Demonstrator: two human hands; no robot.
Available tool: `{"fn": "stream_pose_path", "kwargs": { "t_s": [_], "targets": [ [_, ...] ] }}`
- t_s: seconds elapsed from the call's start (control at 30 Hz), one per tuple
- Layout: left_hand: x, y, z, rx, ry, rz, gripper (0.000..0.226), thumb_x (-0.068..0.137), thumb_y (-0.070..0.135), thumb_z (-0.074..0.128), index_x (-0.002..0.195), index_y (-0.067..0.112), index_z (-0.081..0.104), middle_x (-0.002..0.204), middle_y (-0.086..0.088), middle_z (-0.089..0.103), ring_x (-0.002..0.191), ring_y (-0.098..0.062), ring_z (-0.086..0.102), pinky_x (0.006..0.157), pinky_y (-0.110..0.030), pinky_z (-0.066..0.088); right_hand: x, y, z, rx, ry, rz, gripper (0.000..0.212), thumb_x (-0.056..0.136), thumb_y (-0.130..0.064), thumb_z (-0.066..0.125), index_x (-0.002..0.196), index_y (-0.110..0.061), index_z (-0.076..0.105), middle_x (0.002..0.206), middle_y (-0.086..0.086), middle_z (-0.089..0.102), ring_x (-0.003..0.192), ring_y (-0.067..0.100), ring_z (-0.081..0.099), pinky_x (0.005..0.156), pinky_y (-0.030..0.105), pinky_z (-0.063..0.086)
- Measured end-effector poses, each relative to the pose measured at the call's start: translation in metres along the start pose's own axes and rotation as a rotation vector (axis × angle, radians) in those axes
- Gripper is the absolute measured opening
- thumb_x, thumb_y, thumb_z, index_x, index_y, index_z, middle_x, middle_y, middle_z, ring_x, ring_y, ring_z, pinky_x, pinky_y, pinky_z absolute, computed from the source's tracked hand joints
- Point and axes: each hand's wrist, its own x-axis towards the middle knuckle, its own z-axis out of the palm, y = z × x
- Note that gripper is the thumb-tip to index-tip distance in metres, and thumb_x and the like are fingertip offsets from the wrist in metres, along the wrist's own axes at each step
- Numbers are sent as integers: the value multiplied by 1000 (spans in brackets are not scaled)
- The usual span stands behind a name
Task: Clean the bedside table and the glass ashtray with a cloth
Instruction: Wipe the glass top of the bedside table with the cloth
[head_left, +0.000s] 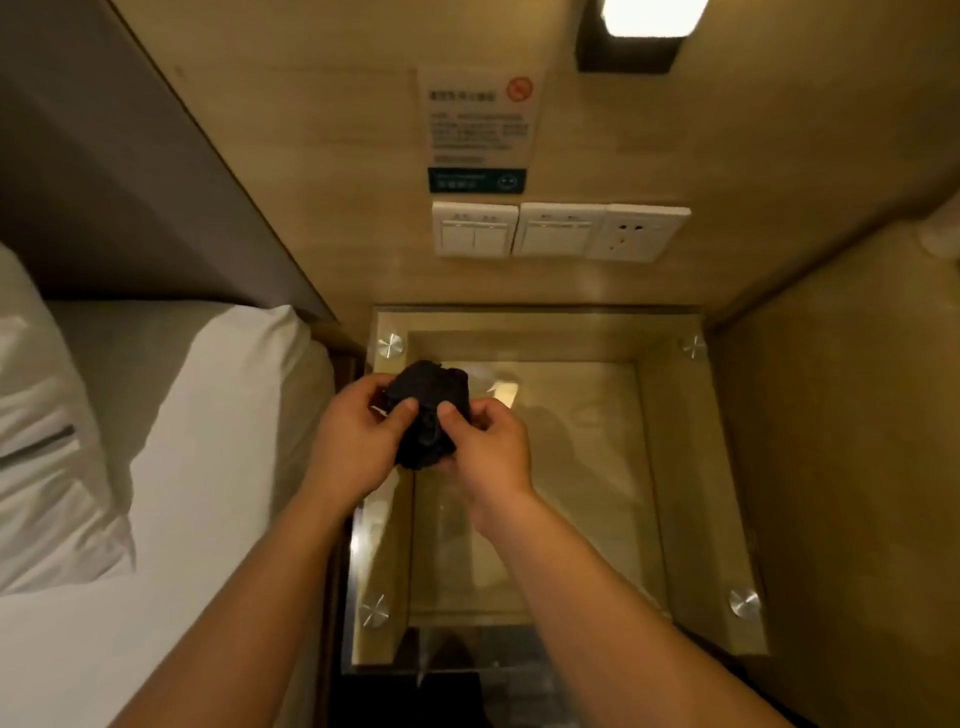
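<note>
A dark bunched cloth (428, 415) is held in both hands above the left rear part of the bedside table. My left hand (358, 441) grips its left side, thumb on top. My right hand (485, 444) grips its right side. A glimpse of clear glass (498, 389) shows just beyond my right hand; whether it is the ashtray I cannot tell, since the cloth and hands hide most of it. The bedside table (691, 467) has a glass top fixed with round metal studs over a wooden frame.
A bed with white sheet (197, 441) and pillow (36, 441) lies close on the left. Wooden wall panels stand behind and to the right. Light switches (475, 228) and a socket (634, 234) sit on the back wall under a notice; a lamp (644, 21) glows above.
</note>
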Motion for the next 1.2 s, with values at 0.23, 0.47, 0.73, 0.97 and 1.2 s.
{"fn": "stream_pose_path", "kwargs": {
  "t_s": [0.23,0.47,0.73,0.97,1.2],
  "targets": [
    [114,7,-17,58,4,114,29,98,17,66,127,16,68,118,-8,72,108,-26,69,97,-50,57,68,-26,63,391,-9,74,7,100,-9,64,95,-12,59,110,15,72,103,28,71,67,30,62],
    [130,-29,-4,463,-98,283,50,101,21,63,148,8,53,139,-21,50,131,-38,51,113,-42,41,80,20,24,-357,-11,-131,25,99,-14,57,111,-35,61,108,-5,68,104,20,68,95,46,58],
    [167,-40,-1,915,-315,750,52,108,44,37,158,29,39,170,-4,29,154,-35,28,120,-54,23,78,49,-119,-1250,33,-674,66,94,-65,50,149,-28,47,156,-2,49,147,16,37,117,40,33],
    [185,-60,6,962,-434,741,61,105,59,20,160,37,29,173,-2,21,156,-36,21,117,-58,24,87,61,-151,-1621,-155,-605,138,60,-100,48,163,-23,0,173,-1,-7,157,13,-18,127,48,3],
    [188,-81,23,848,-302,754,54,104,54,34,155,36,37,165,-5,33,152,-36,26,113,-53,23,89,68,-153,-1740,-97,-646,144,57,-103,44,163,-15,5,173,5,-5,158,18,-14,127,48,3]
  ]
}}
